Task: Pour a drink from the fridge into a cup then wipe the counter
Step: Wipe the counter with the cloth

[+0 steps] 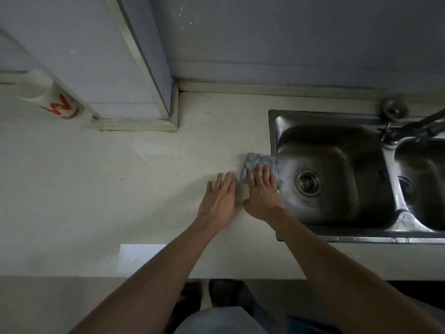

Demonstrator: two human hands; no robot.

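Observation:
A crumpled grey-blue cloth (pixel 262 161) lies on the pale counter (pixel 120 184), right at the left rim of the sink. My right hand (pixel 261 191) rests flat on the cloth, fingers stretched over its near half. Just to its left, my left hand (pixel 220 196) lies flat on the bare counter with fingers apart, holding nothing. A white paper cup (pixel 45 95) with a red and yellow logo stands at the far left of the counter, against the wall. No drink container is in view.
A steel double sink (pixel 337 174) fills the right side, with a tap (pixel 409 126) over the divider. A boxed-in wall column (pixel 134 104) juts onto the counter at the back left. The counter's front edge runs below my forearms.

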